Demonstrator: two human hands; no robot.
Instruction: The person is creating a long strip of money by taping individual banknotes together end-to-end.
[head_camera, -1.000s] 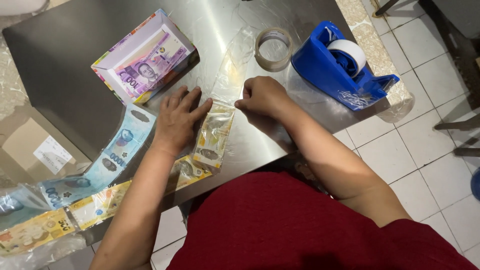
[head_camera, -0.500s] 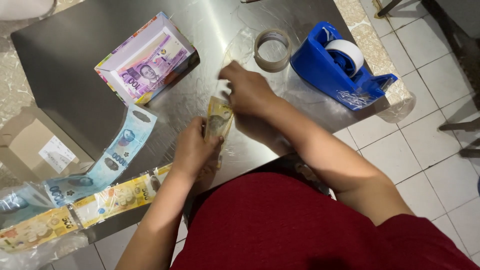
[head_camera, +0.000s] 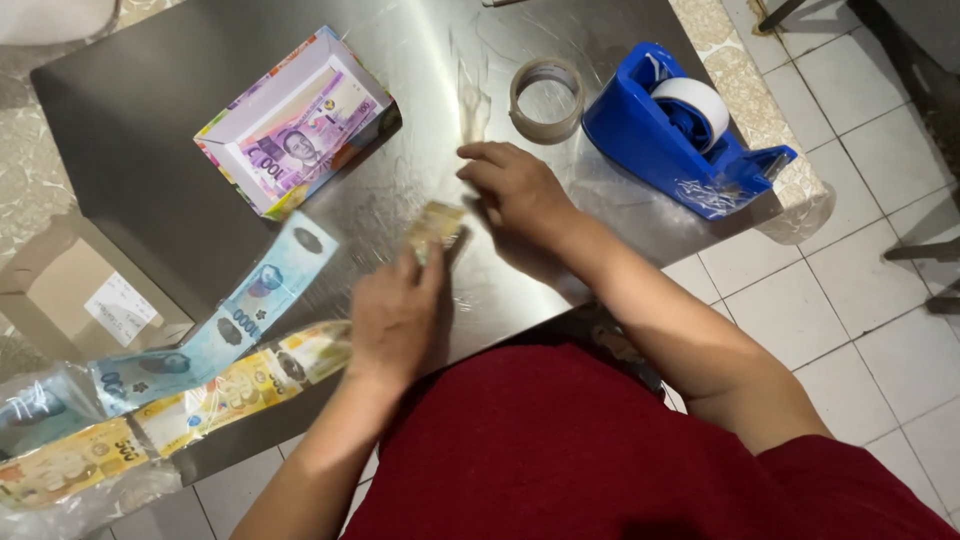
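My left hand (head_camera: 395, 315) grips a yellow banknote (head_camera: 433, 228) that sticks up past its fingertips, blurred by motion. That note is the end of a long strip of banknotes (head_camera: 200, 390), yellow and blue, sealed in clear plastic and trailing off the left edge of the steel table (head_camera: 160, 120). My right hand (head_camera: 515, 190) rests palm down on the table just right of the note, fingers spread over a clear plastic sheet (head_camera: 470, 95), holding nothing.
A small open box made of purple banknotes (head_camera: 295, 125) stands at the back left. A roll of clear tape (head_camera: 546, 100) and a blue tape dispenser (head_camera: 680, 130) sit at the back right. A cardboard box (head_camera: 75, 295) lies on the floor at left.
The note lay flat under both hands, then was lifted. My left hand has now slid further along the strip, and my right hand let go and moved right onto the table.
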